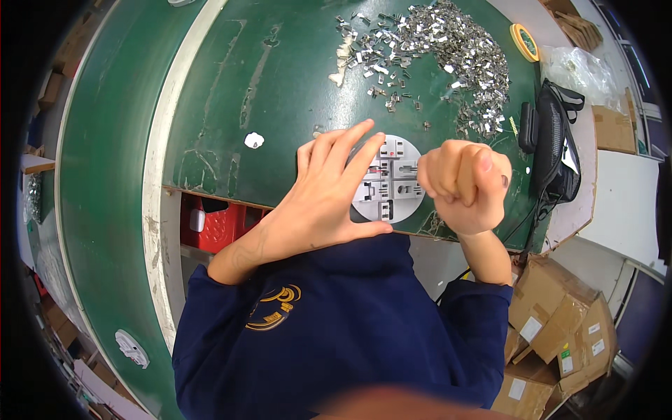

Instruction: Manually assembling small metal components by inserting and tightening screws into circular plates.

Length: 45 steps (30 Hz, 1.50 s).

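A round light grey plate [407, 211] lies near the table's front edge, with several small raised blocks and slots across its top. My left hand [323, 183] is at its left side, fingers and thumb spread around the rim and holding nothing I can see. On the plate's right, my right hand [467, 183] is raised with its fingers curled closed. Whatever those fingers hold, if anything, is hidden. Beyond the plate, a large heap of small metal clips [458, 52] spreads over the far right of the green table [294, 91].
A yellow tape roll [523, 43], clear plastic bag [577, 73] and black bag [560, 150] line the right side. A white scrap [253, 141] lies left of my hands. A white part [131, 348] rests on the left green surface. Cardboard boxes [560, 315] stand lower right.
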Each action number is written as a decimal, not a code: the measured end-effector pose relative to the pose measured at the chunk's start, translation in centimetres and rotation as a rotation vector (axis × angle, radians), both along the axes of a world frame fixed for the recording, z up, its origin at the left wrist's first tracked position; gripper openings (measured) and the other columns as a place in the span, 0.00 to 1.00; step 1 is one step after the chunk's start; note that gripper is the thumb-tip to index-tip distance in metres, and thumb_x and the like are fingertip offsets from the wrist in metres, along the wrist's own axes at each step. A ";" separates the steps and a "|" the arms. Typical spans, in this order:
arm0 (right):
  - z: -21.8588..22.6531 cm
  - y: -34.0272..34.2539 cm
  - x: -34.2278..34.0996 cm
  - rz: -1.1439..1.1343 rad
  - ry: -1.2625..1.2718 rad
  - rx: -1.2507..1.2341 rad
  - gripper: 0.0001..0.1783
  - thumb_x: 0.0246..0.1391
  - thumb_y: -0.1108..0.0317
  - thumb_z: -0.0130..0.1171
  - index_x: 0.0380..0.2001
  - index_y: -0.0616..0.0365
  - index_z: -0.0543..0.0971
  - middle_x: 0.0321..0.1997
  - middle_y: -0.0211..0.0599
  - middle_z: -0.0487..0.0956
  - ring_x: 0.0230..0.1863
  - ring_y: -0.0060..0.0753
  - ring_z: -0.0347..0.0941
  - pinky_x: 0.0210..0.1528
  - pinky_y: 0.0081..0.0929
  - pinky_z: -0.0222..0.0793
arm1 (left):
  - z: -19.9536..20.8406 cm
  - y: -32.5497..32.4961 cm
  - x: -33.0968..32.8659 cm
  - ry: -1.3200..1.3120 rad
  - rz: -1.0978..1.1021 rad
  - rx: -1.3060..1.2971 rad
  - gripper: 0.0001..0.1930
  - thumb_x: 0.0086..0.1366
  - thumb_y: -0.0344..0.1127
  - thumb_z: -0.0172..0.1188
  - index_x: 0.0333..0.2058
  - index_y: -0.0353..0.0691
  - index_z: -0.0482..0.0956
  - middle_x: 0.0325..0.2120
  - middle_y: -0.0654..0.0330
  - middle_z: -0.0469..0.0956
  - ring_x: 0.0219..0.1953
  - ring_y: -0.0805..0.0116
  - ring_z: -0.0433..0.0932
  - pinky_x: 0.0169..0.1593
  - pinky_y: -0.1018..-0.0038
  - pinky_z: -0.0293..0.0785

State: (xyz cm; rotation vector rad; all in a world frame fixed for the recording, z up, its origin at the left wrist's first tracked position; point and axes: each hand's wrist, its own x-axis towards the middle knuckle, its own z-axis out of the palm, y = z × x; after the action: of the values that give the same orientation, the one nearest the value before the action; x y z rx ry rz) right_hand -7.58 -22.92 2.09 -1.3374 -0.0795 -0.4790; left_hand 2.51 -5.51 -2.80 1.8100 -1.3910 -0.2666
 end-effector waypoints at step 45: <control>0.7 -6.9 1.9 -0.170 0.528 -0.776 0.09 0.62 0.67 0.58 0.35 0.62 0.82 0.22 0.33 0.77 0.21 0.22 0.68 0.27 0.24 0.65 | 1.1 8.2 27.0 -0.173 1.234 0.713 0.58 0.47 0.76 0.64 0.61 0.28 0.65 0.60 0.32 0.65 0.63 0.36 0.65 0.61 0.38 0.58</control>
State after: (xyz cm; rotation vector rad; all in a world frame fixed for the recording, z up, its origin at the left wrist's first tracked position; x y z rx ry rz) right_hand -5.68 -29.83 2.84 -2.2082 0.3194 -0.2181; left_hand 29.54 2.65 -1.74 2.9611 -0.0219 0.0838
